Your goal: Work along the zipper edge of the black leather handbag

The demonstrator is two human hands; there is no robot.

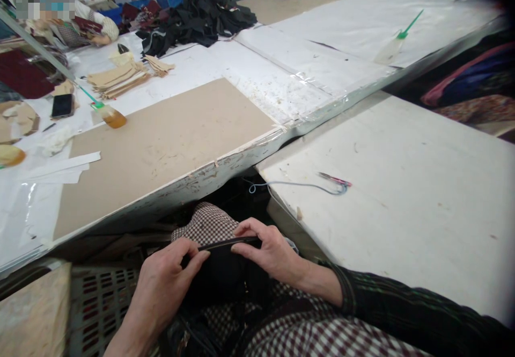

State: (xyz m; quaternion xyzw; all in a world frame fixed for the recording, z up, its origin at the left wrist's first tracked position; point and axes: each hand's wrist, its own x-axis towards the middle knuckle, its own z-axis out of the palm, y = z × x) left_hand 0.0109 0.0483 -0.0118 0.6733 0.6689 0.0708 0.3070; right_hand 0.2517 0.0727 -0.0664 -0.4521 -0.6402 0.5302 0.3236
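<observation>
Black fabric, one piece: over my checked garment, upper edge pinched in my left hand and my right hand, thumbs nearest me. Slim pink-tipped tool, one: on white table, to my right.

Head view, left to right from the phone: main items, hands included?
Phone → amber-filled bottle → left hand → black piece pinched by both hands → right hand → pink pen-like tool → pale bottle with green nozzle.
</observation>
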